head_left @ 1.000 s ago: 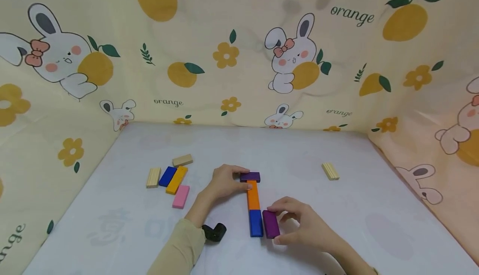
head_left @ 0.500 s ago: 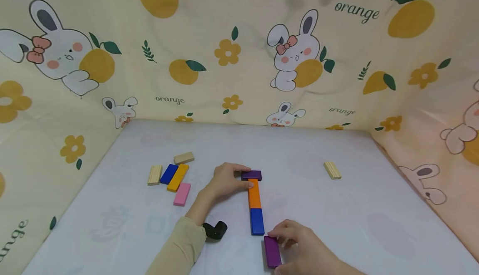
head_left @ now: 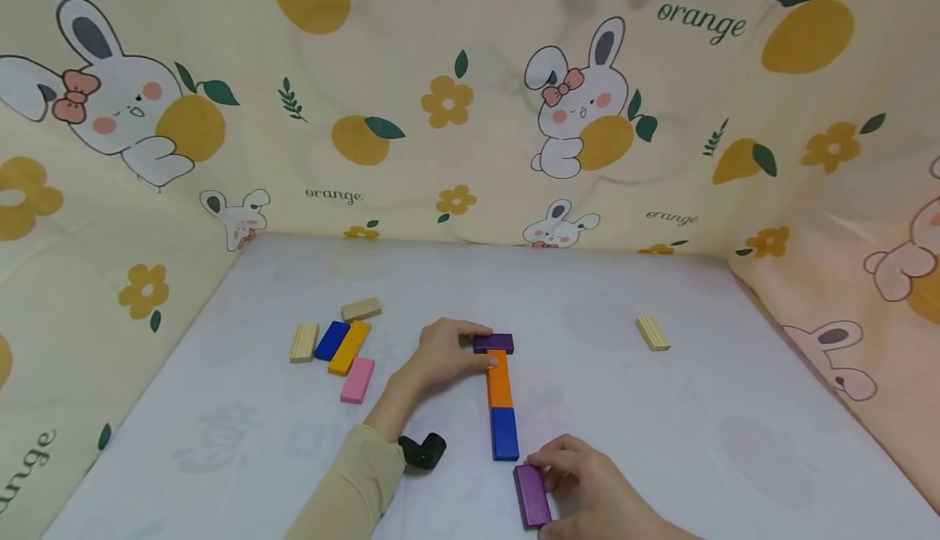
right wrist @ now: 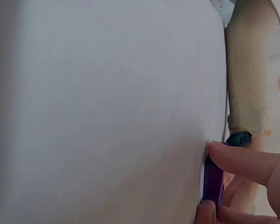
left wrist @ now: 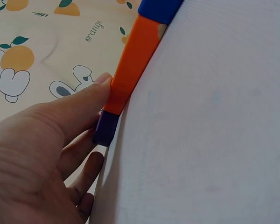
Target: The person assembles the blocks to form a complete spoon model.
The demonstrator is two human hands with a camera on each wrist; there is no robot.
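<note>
A line of wooden blocks lies on the white table: a dark purple block (head_left: pixel 494 343) crosswise at the far end, then an orange block (head_left: pixel 499 380), then a blue block (head_left: pixel 504 434) nearest. At the far end, my left hand (head_left: pixel 441 356) grips the dark purple block, its thumb against the orange block (left wrist: pixel 130 65) beside the joint. Below the blue block, my right hand (head_left: pixel 591 483) pinches a second purple block (head_left: pixel 532 497) by its two ends, thumb at the near end. That block is tilted slightly and apart from the line. In the right wrist view, fingers partly cover the purple block (right wrist: pixel 213 179).
On the left lie two plain wooden blocks (head_left: pixel 304 343) (head_left: pixel 361 310), a blue block (head_left: pixel 333 341), a yellow block (head_left: pixel 349 348) and a pink block (head_left: pixel 357 381). Another plain block (head_left: pixel 652 334) lies at the right. A black device (head_left: pixel 423 451) sits at my left wrist.
My right hand has drawn the purple block from beside the blue block toward me, below the line's near end. The left hand has stayed at the far end.
</note>
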